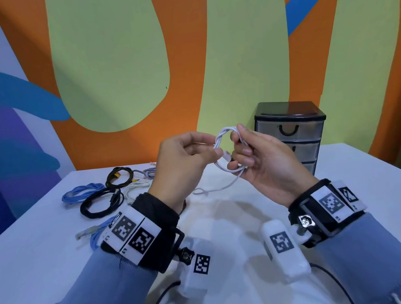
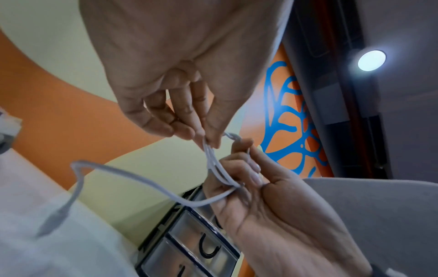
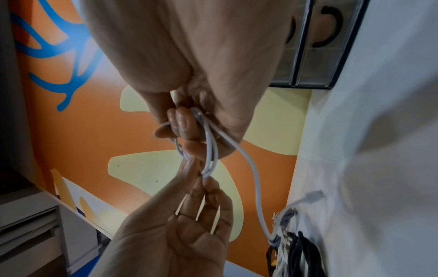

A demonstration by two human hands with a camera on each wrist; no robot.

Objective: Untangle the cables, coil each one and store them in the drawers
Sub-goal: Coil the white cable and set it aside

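Bold orange, pale green and blue shapes cover the painted wall [image 1: 111, 61] behind a wide white table [image 1: 354, 208]. On the table's far right, against the wall, stands a small black-framed plastic drawer unit [image 1: 291, 134] with clear drawer fronts and curved black handles; all of its visible drawers are pushed in.

A person in blue-grey sleeves, with marker-patterned bands on both wrists, holds both hands up above the middle of the table, just in front of the drawer unit. The left hand [image 1: 183, 164] and the right hand [image 1: 259, 162] face each other and share a thin white cable [image 1: 221, 144] wound into a small ring of several turns. The left thumb and fingertips pinch one side of the ring. The right hand's fingers curl round the opposite side and grip the gathered strands. A loose tail of the same cable hangs from the ring down to the tabletop, ending in a small plug.

On the table's left lie other cables, well apart from the hands: a black coiled cable [image 1: 101, 203], a light blue coiled cable [image 1: 82, 193], a dark coil with yellow plugs [image 1: 119, 179], a loose white cable [image 1: 135, 188], and nearer the left wrist a blue cable with a clear plug [image 1: 93, 236].
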